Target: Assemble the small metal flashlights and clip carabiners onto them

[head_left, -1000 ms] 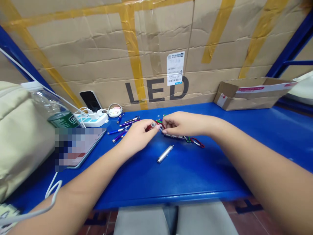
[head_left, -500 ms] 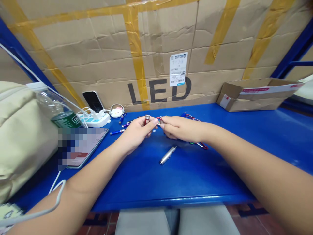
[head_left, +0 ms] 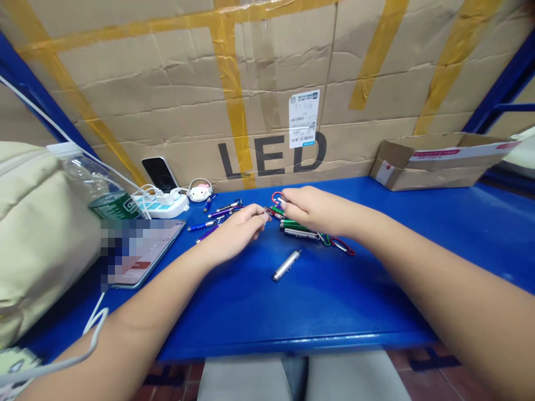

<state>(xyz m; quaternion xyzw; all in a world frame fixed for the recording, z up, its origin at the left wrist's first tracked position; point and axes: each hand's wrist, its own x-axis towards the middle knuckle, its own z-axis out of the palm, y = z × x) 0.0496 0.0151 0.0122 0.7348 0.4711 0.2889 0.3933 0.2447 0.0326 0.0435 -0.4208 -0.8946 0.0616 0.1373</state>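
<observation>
Left hand [head_left: 236, 231] fingers pinch a small torch part, steadying it; right hand [head_left: 311, 209] fingers grip a red clip [head_left: 276, 196] beside them, over torches [head_left: 296, 228] on desk [head_left: 326, 289]

A blue counter [head_left: 334, 301] carries a silver penlight [head_left: 286, 265], a cluster of small coloured flashlights [head_left: 295, 225], blue pens [head_left: 209, 220], a tablet [head_left: 140, 250], a white power strip [head_left: 163, 203], a water bottle [head_left: 98, 186] and an open cardboard box [head_left: 434, 161].
</observation>
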